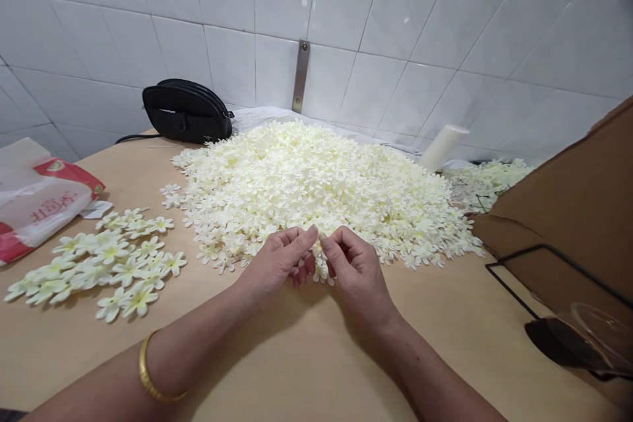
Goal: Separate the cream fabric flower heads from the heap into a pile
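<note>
A big heap of cream-white fabric blossoms (316, 184) fills the centre of the frame, its near edge touching my fingers. At the right edge a brown cardboard box (568, 204) leans in and cuts off that side. A flat spread of larger white blossoms with yellow centres (103, 264) lies at the left, apart from the heap. A white and red plastic bag (34, 204) sits at the far left. A black zipped pouch (185, 111) rests in the upper left by the wall. A black wire stand (514, 290) holding a clear dish (601, 336) stands at the lower right. A white cylinder (442, 145) leans behind the heap.

My left hand (277, 264) and right hand (356, 273) meet just below the centre. Both have their fingers curled, thumb and forefinger pinching a small cluster of blossoms (321, 267) between them. A gold bangle (148, 376) circles my left wrist.

All of it lies on a tan wooden tabletop (306, 356). Glossy white wall tiles (395, 46) rise behind, with a metal strip (300, 76) fixed upright at the top centre.
</note>
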`<state>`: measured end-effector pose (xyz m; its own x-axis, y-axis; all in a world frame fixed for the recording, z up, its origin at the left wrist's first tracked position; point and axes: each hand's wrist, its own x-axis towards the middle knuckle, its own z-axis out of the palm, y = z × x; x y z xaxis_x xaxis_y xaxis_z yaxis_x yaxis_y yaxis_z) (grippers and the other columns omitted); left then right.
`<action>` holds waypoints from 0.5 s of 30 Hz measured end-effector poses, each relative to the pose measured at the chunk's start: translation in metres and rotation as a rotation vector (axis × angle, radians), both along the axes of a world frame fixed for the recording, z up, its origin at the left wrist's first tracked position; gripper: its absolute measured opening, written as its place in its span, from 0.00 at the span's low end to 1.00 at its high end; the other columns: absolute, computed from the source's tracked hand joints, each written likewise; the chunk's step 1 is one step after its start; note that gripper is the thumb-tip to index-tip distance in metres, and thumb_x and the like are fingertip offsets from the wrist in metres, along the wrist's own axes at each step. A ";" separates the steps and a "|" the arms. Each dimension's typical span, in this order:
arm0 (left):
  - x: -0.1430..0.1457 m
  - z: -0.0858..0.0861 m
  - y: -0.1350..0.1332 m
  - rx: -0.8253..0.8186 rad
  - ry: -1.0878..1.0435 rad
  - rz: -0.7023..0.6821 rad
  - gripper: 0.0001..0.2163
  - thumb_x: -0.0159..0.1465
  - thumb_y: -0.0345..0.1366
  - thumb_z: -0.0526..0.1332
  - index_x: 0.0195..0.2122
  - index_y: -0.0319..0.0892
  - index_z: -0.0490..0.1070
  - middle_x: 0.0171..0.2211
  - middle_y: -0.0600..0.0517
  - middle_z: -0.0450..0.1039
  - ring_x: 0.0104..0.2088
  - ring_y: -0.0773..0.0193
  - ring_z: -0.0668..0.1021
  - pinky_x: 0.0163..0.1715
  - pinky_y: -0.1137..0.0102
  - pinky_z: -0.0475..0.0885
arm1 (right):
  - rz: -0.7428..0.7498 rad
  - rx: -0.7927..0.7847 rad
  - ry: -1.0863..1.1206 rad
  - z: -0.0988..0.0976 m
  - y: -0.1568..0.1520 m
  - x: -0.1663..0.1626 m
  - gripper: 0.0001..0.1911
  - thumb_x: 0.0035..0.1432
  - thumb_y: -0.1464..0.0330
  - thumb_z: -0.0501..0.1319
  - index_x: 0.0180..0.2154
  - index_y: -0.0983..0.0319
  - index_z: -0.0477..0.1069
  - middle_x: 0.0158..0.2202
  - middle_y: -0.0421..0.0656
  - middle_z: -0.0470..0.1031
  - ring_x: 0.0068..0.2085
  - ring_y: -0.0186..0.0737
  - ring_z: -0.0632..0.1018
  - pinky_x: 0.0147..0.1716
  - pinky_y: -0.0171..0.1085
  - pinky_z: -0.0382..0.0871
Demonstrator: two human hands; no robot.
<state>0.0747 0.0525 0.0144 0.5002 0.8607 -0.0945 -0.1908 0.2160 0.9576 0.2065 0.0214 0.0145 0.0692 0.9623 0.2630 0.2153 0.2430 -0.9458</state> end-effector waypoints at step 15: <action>0.001 -0.002 0.002 -0.036 -0.078 -0.060 0.10 0.50 0.37 0.64 0.23 0.39 0.62 0.16 0.56 0.67 0.15 0.74 0.66 0.15 0.78 0.60 | 0.287 -0.370 0.613 -0.007 0.010 0.007 0.15 0.52 0.61 0.58 0.20 0.63 0.61 0.14 0.34 0.61 0.16 0.27 0.64 0.17 0.29 0.56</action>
<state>0.0754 0.0547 0.0128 0.5578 0.8257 -0.0837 -0.2504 0.2636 0.9315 0.2137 0.0314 0.0080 -0.1668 0.9824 -0.0838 -0.3975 -0.1448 -0.9061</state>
